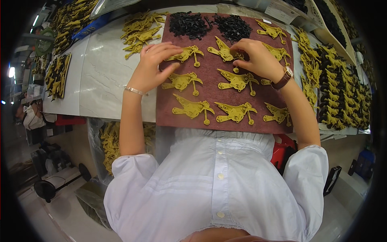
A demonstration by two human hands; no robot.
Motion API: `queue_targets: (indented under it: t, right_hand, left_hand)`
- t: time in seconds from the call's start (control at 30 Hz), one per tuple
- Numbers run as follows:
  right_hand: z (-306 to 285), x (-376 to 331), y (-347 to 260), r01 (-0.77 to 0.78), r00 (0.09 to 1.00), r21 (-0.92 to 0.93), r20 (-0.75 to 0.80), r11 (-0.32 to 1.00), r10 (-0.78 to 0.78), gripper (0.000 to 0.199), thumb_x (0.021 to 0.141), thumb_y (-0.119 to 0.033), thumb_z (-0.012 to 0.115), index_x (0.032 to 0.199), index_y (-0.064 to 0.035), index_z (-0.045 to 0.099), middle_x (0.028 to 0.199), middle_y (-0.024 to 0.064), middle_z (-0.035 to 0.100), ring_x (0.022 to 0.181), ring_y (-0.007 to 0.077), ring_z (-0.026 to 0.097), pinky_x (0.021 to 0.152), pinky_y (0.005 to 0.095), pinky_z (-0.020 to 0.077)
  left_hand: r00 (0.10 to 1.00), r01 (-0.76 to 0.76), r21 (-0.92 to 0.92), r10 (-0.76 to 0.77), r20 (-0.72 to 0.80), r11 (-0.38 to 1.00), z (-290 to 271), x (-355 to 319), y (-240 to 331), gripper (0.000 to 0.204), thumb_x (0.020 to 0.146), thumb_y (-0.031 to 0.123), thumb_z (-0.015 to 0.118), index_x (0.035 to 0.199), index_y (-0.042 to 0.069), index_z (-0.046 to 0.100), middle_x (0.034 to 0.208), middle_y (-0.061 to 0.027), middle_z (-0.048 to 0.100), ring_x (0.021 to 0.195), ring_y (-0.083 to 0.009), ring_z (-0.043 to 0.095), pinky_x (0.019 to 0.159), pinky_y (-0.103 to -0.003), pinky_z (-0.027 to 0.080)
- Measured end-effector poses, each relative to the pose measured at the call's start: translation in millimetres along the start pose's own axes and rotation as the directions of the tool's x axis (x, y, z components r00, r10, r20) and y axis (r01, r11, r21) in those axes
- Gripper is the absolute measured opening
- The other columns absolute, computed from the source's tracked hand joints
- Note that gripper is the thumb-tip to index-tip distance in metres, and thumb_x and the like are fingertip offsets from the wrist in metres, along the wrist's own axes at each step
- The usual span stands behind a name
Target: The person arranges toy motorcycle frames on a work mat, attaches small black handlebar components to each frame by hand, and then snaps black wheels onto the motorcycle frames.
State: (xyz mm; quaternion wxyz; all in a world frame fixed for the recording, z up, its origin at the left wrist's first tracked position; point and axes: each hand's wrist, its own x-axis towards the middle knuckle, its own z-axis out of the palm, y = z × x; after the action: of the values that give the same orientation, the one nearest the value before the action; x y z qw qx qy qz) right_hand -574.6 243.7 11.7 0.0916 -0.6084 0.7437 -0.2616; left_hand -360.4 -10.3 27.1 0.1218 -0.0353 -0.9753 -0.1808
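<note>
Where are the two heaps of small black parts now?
In the head view, the black heaps lie side by side at the far edge of the brown mat, beyond the yellow pieces and both hands.

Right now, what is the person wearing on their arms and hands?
The forearms are bare, with no gloves. The left hand has a thin silver bangle at the wrist. The right hand has a wristwatch with a brown strap and a small pale face. Both upper arms are covered by short, puffy white sleeves of a buttoned white blouse.
</note>
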Motion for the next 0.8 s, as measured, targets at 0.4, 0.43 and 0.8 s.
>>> queue_targets:
  t: [0.4,0.43,0.8]
  right_hand:
    - [-16,-7,8,0.042,0.998,-0.132,-0.042,0.99,-0.047,0.031,0.071,-0.004,0.071,0.101,-0.003,0.063,0.098,0.0115,0.064,0.096,0.0296,0.061,0.084,0.0373,0.0501]
    - [-17,-12,5,0.071,0.992,-0.15,-0.094,0.986,-0.086,0.032,0.071,-0.006,0.073,0.102,-0.0032,0.063,0.101,0.0116,0.063,0.097,0.0298,0.061,0.084,0.0371,0.05]
    - [-2,-45,-53,-0.001,0.991,-0.069,0.134,0.998,0.011,0.039,0.072,-0.014,0.074,0.109,-0.0059,0.064,0.1,0.0087,0.064,0.1,0.0281,0.059,0.089,0.0381,0.0451]
  left_hand:
    - [0.998,0.007,-0.056,-0.003,0.07,0.998,3,-35,31,0.049,0.072,0.019,0.078,0.118,0.009,0.064,0.12,-0.0066,0.063,0.116,-0.0257,0.055,0.104,-0.04,0.034]
    - [0.997,0.003,-0.058,0.001,0.071,0.998,-2,-35,37,0.049,0.072,0.019,0.078,0.118,0.009,0.064,0.12,-0.0066,0.063,0.116,-0.0257,0.055,0.104,-0.04,0.034]
    - [0.986,-0.006,-0.239,0.047,0.163,0.971,8,-61,84,0.05,0.063,0.01,0.079,0.11,0.007,0.064,0.104,-0.0078,0.064,0.104,-0.0263,0.057,0.095,-0.039,0.042]
